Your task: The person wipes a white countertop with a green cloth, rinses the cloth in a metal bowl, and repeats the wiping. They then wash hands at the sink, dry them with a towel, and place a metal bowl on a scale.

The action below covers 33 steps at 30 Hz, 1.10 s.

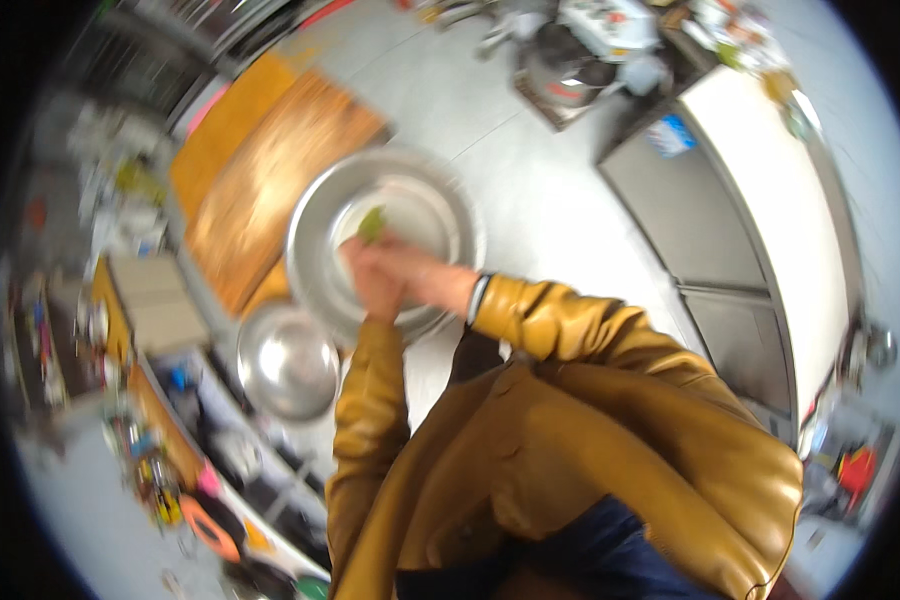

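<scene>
Both hands are close together over a large round metal basin [311, 247]. My left hand [375, 281] comes in from below and my right hand [412, 270] from the right, partly over it. A small green leafy piece [373, 223] shows just beyond the fingers, at or in them. Blur and the overlap hide which hand grips it. The basin's inside looks pale. A smaller shiny metal bowl [289, 364] sits at the basin's lower left.
A wooden board [270, 202] lies left of the basin. A pot [566, 64] stands on a square base at the upper right. A grey and white refrigerator [727, 225] is at the right. Cluttered shelves [172, 420] run along the lower left.
</scene>
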Motion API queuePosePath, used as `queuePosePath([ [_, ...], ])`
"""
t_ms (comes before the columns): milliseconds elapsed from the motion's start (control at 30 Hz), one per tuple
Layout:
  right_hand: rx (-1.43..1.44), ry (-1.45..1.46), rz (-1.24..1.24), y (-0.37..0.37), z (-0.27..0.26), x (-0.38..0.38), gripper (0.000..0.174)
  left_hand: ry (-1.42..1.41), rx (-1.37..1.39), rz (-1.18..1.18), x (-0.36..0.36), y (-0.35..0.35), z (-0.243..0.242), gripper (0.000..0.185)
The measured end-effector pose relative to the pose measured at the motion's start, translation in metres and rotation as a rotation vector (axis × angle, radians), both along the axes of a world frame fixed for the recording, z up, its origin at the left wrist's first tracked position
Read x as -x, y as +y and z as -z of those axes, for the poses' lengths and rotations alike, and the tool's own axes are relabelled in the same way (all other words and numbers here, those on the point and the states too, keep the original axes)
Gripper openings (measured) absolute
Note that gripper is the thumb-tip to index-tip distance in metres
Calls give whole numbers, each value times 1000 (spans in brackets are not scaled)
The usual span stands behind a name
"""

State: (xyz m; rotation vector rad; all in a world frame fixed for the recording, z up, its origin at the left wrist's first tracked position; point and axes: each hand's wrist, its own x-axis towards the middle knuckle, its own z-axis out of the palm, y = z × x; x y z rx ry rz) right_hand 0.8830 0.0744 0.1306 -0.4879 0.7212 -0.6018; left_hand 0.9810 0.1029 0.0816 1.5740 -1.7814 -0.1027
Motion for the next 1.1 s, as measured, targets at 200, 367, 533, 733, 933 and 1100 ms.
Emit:
queuePosePath([
  [200,44,18,244,-50,-11,86,61,697,-410,136,110,-69,-43,46],
  [367,-309,-115,522,-112,2,234,37,-82,-155,336,238,-91,-55,42],
  [533,-275,-52,828,-108,25,396,33,-195,-188,640,356,-121,-28,36],
  [733,-80,240,960,-103,23,612,44,174,-590,592,459,-144,19,36],
  [933,651,1277,605,-141,9,736,59,336,-718,633,536,-181,17,41],
  [1100,671,1711,359,-171,63,768,62,371,-660,619,580,-241,17,42],
])
